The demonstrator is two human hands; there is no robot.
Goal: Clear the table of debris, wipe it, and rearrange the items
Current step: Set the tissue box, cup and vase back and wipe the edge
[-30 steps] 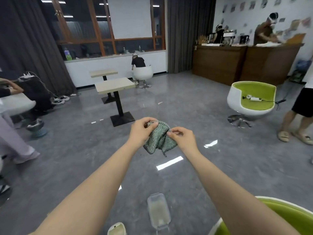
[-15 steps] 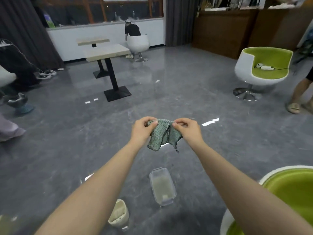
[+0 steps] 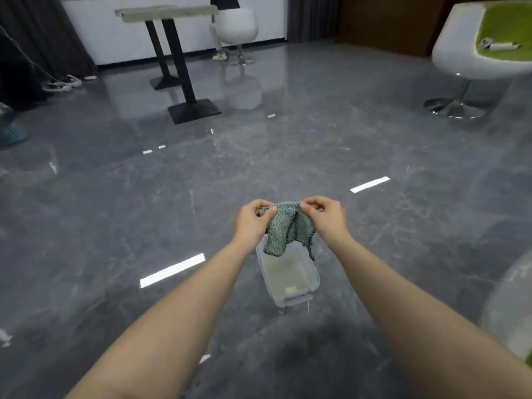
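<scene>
A green knitted cloth (image 3: 283, 229) hangs in front of me, held at its top edge by both hands. My left hand (image 3: 253, 218) pinches its left corner and my right hand (image 3: 326, 216) pinches its right corner. The cloth droops over a clear plastic container (image 3: 290, 279) that stands on the grey floor directly below my hands. The container's far end is hidden by the cloth.
Two pedestal tables (image 3: 169, 12) with black bases stand at the back left. A white chair (image 3: 237, 30) with a person's leg beside it is behind them. A white and green chair (image 3: 486, 47) is at the right, another chair's rim (image 3: 509, 306) at my near right.
The camera has tilted down, so the hands and cloth now sit above the clear container. The cream cup seen at the bottom edge earlier is out of view.
</scene>
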